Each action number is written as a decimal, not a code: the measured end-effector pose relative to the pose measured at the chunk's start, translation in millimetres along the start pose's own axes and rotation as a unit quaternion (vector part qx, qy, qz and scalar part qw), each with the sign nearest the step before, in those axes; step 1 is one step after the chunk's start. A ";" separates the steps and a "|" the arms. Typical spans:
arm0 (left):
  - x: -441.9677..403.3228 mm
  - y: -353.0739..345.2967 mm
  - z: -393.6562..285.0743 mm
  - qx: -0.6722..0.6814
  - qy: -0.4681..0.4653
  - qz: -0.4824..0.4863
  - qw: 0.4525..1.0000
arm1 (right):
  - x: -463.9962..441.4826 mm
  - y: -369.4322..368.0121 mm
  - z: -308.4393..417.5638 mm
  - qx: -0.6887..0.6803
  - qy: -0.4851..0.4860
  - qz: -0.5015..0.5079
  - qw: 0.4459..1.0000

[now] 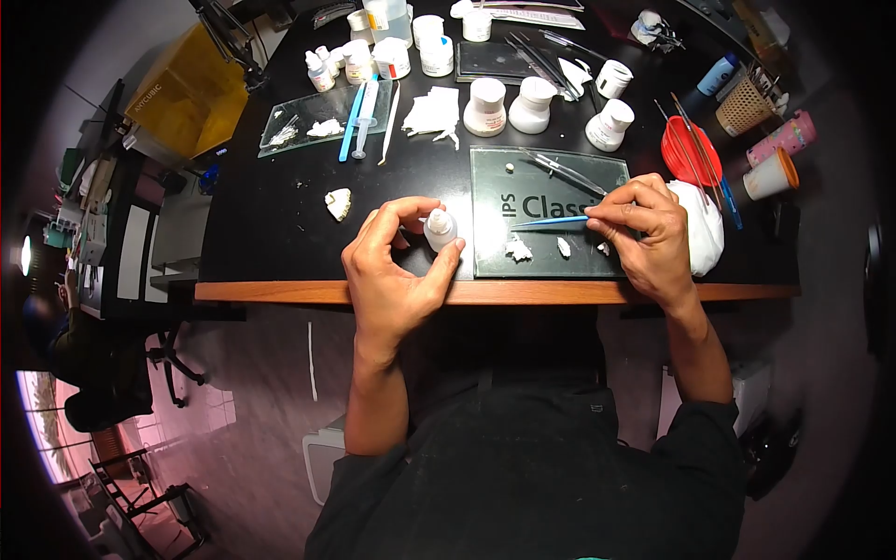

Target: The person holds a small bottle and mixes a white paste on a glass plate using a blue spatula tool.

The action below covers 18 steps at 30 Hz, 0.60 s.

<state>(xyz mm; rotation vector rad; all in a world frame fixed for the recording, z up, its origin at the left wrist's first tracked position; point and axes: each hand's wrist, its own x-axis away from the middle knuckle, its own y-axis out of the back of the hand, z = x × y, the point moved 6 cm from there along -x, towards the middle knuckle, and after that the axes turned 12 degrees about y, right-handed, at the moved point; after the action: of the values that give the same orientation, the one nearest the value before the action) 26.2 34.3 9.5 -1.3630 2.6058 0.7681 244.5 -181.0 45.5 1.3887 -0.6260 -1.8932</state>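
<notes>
White in the curled grip of the left hand (387,261), the bottle (440,231) is just left of the slab (492,182); whether its base touches the table (271,219) is hidden. It should be light and rather slippery, best held round its sides. Over the slab, likely brittle glass, the right hand (644,235) pinches a slim blue tool (553,222), probably light and stiff.
</notes>
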 end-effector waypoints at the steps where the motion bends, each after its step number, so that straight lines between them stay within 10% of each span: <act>1: 0.2 -0.1 0.2 -0.005 0.006 0.008 1.000 | 0.6 -0.4 -0.9 0.000 -0.001 0.006 1.000; 18: -0.8 -0.3 -1.3 -0.014 0.008 0.006 1.000 | 20.9 9.6 47.4 -0.031 0.030 -0.068 0.997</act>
<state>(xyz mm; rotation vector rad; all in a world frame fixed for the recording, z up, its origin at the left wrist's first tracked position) 27.1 34.1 10.8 -1.3667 2.6280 0.8017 198.0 -204.2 54.2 1.4757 -0.4501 -1.9505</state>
